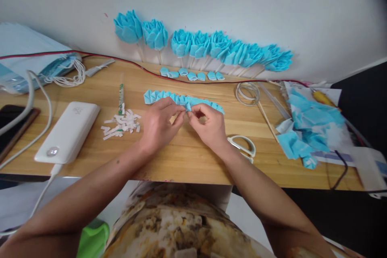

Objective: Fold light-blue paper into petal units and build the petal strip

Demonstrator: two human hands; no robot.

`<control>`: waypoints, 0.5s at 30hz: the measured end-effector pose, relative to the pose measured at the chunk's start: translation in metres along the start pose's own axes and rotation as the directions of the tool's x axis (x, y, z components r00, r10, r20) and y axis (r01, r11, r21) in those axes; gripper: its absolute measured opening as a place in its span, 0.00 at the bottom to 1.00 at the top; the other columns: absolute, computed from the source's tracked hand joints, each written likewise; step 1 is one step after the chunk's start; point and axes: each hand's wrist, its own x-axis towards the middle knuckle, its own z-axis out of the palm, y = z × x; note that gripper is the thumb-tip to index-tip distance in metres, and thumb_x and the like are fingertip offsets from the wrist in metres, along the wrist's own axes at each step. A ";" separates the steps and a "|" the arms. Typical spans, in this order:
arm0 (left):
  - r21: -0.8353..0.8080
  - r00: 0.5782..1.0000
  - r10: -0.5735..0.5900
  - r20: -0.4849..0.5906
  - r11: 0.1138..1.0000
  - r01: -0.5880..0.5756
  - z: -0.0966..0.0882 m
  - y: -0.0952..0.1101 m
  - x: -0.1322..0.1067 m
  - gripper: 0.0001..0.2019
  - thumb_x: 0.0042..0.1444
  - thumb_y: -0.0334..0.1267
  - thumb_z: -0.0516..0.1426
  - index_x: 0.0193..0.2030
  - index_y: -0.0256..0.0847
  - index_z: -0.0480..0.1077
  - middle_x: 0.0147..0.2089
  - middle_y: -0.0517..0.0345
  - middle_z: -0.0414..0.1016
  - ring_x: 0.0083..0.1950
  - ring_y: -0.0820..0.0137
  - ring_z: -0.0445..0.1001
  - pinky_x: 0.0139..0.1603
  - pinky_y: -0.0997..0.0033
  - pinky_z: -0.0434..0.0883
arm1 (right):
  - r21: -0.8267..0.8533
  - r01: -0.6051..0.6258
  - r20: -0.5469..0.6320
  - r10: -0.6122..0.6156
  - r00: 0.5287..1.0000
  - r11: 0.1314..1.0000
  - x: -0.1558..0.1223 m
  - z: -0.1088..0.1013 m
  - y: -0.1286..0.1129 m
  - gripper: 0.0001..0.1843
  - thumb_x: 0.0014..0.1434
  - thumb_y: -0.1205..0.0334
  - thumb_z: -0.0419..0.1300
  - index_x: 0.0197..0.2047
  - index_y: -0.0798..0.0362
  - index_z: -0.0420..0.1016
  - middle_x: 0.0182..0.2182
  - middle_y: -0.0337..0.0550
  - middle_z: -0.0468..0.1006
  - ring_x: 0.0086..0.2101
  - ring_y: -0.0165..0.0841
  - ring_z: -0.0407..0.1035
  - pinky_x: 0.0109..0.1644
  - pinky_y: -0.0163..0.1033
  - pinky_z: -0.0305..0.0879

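Between the fingertips of my left hand (pixel 161 123) and my right hand (pixel 208 123) is a small folded blue petal (pixel 188 106). Both hands pinch it from opposite sides, over the wooden table. Right behind it lies a row of similar folded blue petals (pixel 154 96), partly covered by my fingers. Farther back, several small blue folded pieces (pixel 192 76) lie along a black and red cable. Several blue flowers (pixel 180 43) on thin sticks lean against the wall. White-handled scissors (pixel 243 146) lie beside my right wrist, their blades hidden under it.
Left of my hands are a pile of white strips (pixel 122 123) and a white power bank (pixel 68 132) with its cable. On the right lie a tape roll (pixel 247 93), a wooden stick (pixel 267 121) and blue scraps (pixel 314 117). The table's front edge (pixel 181 181) is close to my body.
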 end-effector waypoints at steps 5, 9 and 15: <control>0.009 1.000 -0.017 0.018 1.000 0.017 0.000 -0.001 0.000 0.07 0.61 0.31 0.57 0.36 0.40 0.77 0.31 0.58 0.76 0.34 0.70 0.73 0.36 0.69 0.70 | 0.002 -0.018 0.004 0.018 1.000 1.000 0.000 0.000 0.000 0.07 0.58 0.66 0.58 0.28 0.51 0.69 0.23 0.35 0.72 0.26 0.29 0.66 0.34 0.36 0.64; -0.011 1.000 -0.007 0.011 1.000 0.007 0.000 -0.001 0.001 0.07 0.60 0.31 0.56 0.35 0.39 0.77 0.30 0.57 0.75 0.33 0.70 0.73 0.35 0.70 0.69 | 0.028 -0.057 0.027 0.057 0.998 0.998 0.001 -0.001 -0.001 0.07 0.58 0.64 0.58 0.28 0.50 0.69 0.24 0.36 0.72 0.26 0.28 0.65 0.34 0.36 0.64; -0.025 0.999 -0.043 0.024 0.999 0.044 -0.002 0.000 0.002 0.07 0.59 0.30 0.57 0.33 0.40 0.76 0.28 0.59 0.72 0.32 0.71 0.72 0.34 0.71 0.69 | 0.117 -0.185 0.067 0.179 0.982 0.976 0.002 -0.002 -0.004 0.07 0.57 0.61 0.59 0.28 0.50 0.69 0.23 0.35 0.72 0.25 0.28 0.64 0.32 0.35 0.63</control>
